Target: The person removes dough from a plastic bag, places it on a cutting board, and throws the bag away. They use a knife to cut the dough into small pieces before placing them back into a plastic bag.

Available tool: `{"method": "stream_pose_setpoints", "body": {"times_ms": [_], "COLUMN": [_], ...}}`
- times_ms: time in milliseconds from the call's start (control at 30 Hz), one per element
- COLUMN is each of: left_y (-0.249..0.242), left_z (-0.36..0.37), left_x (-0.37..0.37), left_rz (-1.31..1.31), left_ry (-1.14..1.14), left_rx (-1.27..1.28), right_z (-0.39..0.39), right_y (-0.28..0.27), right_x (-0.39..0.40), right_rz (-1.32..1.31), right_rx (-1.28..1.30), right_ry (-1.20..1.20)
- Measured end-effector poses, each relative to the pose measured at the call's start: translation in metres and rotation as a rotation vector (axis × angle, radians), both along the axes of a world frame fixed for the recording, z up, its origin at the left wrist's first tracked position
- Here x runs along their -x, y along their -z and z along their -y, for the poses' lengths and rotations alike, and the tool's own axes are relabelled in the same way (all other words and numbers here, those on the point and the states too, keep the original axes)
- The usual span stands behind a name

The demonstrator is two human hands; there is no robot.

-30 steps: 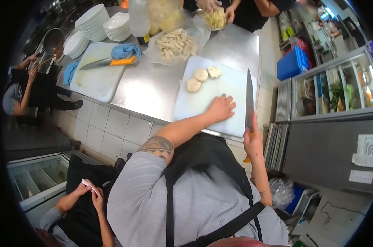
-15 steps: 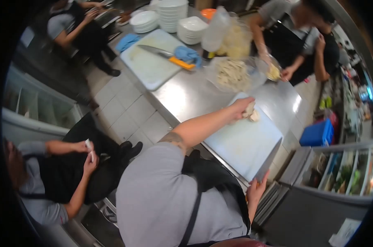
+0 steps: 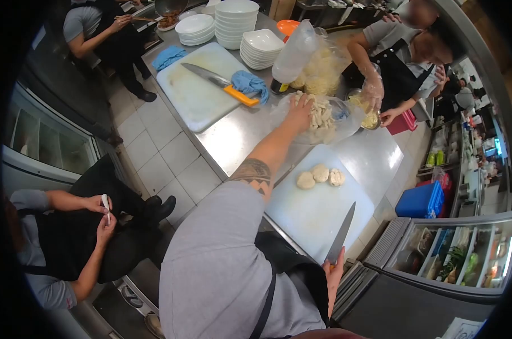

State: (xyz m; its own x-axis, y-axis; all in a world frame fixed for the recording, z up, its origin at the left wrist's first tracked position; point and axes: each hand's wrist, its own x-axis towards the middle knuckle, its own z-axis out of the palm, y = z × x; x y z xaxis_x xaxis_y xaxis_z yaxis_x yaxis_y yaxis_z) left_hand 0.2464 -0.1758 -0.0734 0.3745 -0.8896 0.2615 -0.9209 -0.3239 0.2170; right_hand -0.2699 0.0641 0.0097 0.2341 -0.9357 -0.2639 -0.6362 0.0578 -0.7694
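My left hand reaches over the near side of a pile of pale cut strips in a clear plastic bag. Its fingers are stretched out on the strips and look open; anything under the palm is hidden. In my right hand is a chef's knife, gripped by its handle, the blade pointing away from me over the near cutting board. Three pale round pieces, which look like mushrooms, lie towards the far end of that white board. The knife is apart from them.
Another cutting board holds an orange-handled knife and a blue cloth. Stacked plates and a plastic bottle stand behind. A co-worker's gloved hand works over a metal bowl. Another person sits at left.
My left hand has moved from the near board to the strips, leaving three round pieces lying on the board. The knife blade now shows broadside over the board. My view has shifted slightly.
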Motion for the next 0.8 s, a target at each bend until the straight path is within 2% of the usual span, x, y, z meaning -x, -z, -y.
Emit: {"method": "stream_pose_setpoints", "body": {"times_ms": [100,200,267,333,400,500,533,600,633,800], "left_y": [-0.003,-0.072,-0.062,-0.062,-0.054,-0.040,-0.031,-0.012,-0.014,-0.028], "left_z": [-0.006,-0.038,-0.053,-0.089,-0.129,-0.162,-0.163,-0.166,-0.170,-0.192], "left_x": [0.015,0.050,0.074,0.114,0.150,0.172,0.171,0.169,0.166,0.157], "left_rz": [-0.005,-0.128,-0.340,-0.599,-0.422,-0.370,-0.427,-0.543,-0.552,-0.530], "left_ry": [0.022,-0.030,0.275,0.407,0.402,0.405,0.388,0.345,0.344,0.304], "left_rx": [0.174,0.116,0.235,0.065,0.098,-0.031,0.008,0.088,0.050,-0.124], "right_z": [0.006,0.023,0.027,0.030,0.034,0.037,0.036,0.032,0.031,0.025], "right_y": [0.013,0.026,0.043,0.050,0.061,0.074,0.072,0.047,0.035,0.034], "right_x": [0.001,0.000,0.007,0.004,0.007,0.014,0.012,0.002,-0.004,0.007], "right_rz": [-0.154,-0.339,-0.388,-0.373,-0.357,-0.357,-0.362,-0.268,-0.221,-0.166], "right_rx": [-0.006,-0.027,-0.036,-0.042,-0.088,-0.048,-0.015,-0.145,-0.208,-0.208], "right_ry": [-0.039,-0.079,-0.068,-0.040,0.021,0.027,0.016,0.054,0.073,0.032]}}
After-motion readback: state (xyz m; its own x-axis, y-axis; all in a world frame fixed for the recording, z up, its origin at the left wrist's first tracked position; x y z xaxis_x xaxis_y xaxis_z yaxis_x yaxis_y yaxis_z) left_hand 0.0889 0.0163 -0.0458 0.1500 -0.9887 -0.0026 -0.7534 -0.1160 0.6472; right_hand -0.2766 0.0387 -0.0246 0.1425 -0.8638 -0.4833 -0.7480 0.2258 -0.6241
